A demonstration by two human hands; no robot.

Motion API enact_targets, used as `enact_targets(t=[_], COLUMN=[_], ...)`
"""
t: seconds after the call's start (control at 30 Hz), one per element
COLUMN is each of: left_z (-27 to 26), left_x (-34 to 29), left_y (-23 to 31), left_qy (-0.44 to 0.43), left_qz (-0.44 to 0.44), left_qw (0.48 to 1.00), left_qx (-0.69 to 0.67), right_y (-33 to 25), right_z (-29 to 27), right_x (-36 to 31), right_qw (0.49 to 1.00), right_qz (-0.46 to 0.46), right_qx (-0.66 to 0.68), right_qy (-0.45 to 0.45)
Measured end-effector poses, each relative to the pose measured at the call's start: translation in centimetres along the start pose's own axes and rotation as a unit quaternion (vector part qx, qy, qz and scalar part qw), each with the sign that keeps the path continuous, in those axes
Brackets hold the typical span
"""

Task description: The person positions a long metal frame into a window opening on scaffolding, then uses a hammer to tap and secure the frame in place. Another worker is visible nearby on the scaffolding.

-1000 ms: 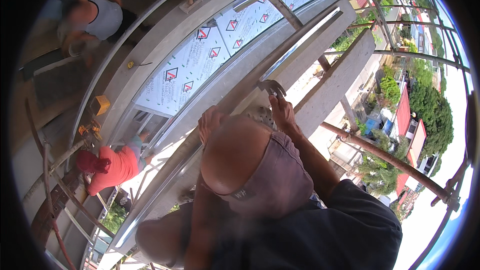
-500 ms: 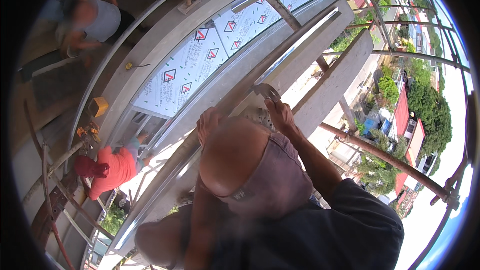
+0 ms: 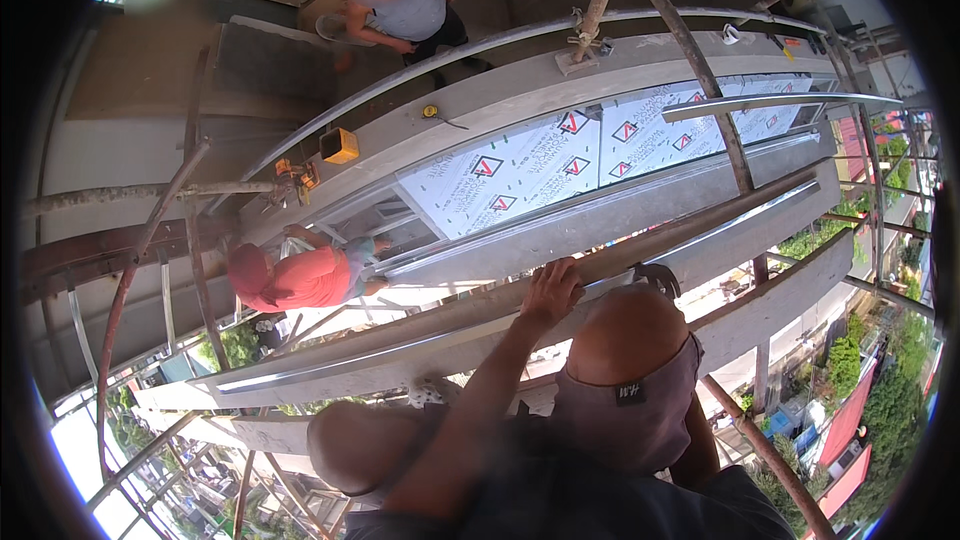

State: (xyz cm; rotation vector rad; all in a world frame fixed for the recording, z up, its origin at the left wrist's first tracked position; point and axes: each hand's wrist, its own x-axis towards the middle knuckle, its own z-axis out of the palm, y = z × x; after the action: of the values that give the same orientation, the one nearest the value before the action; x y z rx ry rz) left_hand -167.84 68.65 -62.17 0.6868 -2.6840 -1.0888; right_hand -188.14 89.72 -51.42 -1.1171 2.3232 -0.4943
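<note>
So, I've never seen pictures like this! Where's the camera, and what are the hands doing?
No robot here: a person wears a wide fisheye camera on their head, looking down. The big round shape in front is their bent right knee. Their bare left hand seems to rest on a long, shiny silver metal strip along a grey board. A dark metal hammer head peeks past the knee, but their right hand is hidden, so I can't see its grip. On the curved grey concrete ledge sits a yellow-orange box. A co-worker in a red shirt is nearby.
</note>
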Motion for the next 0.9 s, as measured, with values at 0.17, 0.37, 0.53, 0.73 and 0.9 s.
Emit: enact_targets(t=[0.17,0.37,0.53,0.73,0.9], left_z=[-5.4,-18.9,-18.4,-14.3,-15.8], left_x=[-3.5,-12.4,-21.1,-21.2,-20.4], left_y=[-3.8,-11.7,-17.0,-17.8,-16.7], left_qy=[-0.158,-0.324,-0.210,-0.077,-0.125], left_qz=[0.139,0.113,-0.018,-0.007,-0.056], left_qw=[0.961,0.924,0.977,0.997,0.988], left_qx=[0.179,0.168,0.041,-0.010,-0.072], right_y=[-1.1,-2.4,-4.1,-5.8,-7.0], right_z=[-2.2,-7.1,-8.7,-10.7,-15.1], right_x=[0.5,0.3,0.9,6.1,9.4], right_qw=[0.992,0.966,0.946,0.952,0.952], right_qz=[-0.055,-0.073,-0.075,-0.003,0.255], right_qx=[-0.076,-0.181,-0.216,-0.166,0.064], right_qy=[-0.084,-0.168,-0.232,-0.256,-0.155])
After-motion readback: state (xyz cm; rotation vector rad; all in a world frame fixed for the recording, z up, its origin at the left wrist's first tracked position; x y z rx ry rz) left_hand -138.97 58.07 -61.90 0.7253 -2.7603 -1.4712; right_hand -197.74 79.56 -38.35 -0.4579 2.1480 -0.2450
